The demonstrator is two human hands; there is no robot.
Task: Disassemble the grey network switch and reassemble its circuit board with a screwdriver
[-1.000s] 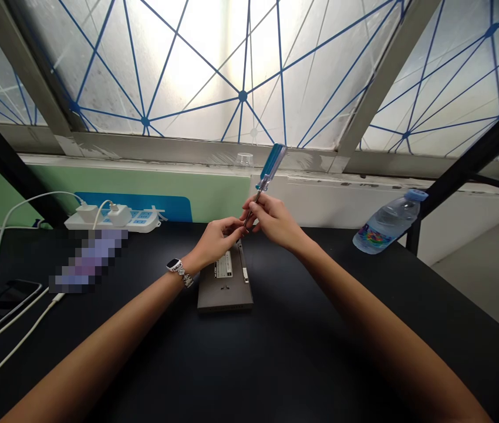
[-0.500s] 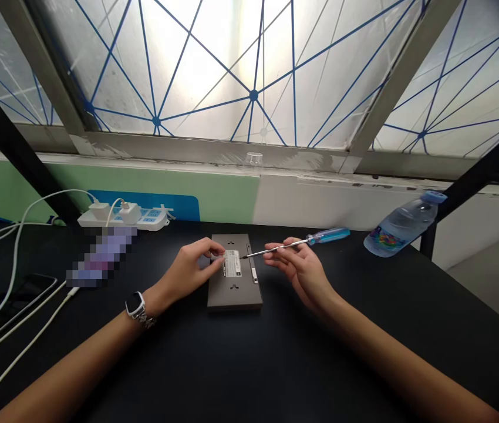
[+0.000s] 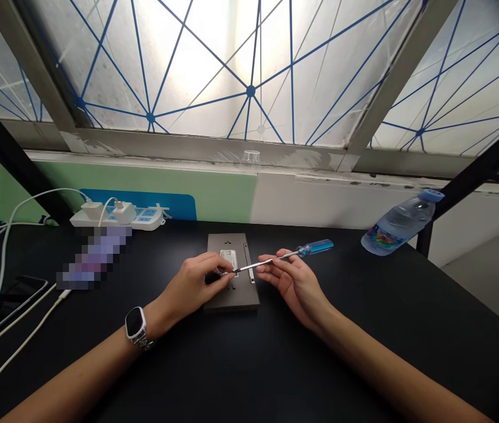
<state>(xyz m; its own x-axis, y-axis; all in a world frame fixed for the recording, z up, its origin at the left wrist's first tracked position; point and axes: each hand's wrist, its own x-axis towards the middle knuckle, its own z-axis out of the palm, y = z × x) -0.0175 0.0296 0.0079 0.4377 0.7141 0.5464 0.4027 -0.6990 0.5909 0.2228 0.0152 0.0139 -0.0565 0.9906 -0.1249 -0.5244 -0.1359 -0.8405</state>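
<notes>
A flat grey-brown box-shaped device [image 3: 232, 301] with a white label [image 3: 229, 256] lies on the black table. My right hand [image 3: 293, 282] pinches the metal shaft of a screwdriver [image 3: 315, 248] to the right of the device; its blue clear handle points up and right, its tip left over the label's lower edge. My left hand [image 3: 203, 282] is over the device's left side, thumb and forefinger closed together at the screwdriver tip. What those fingers hold, if anything, is too small to make out.
A water bottle [image 3: 401, 223] leans at the back right. At the back left are a power strip [image 3: 146, 218] with white plugs, cables, a blurred-out object [image 3: 95, 258] and a dark phone-like thing [image 3: 20, 294]. A clear cup [image 3: 252, 157] stands on the sill.
My left fingers have closed and moved right and down to the screwdriver tip. The screwdriver and my right hand have shifted left and slightly down. The view has shifted a little.
</notes>
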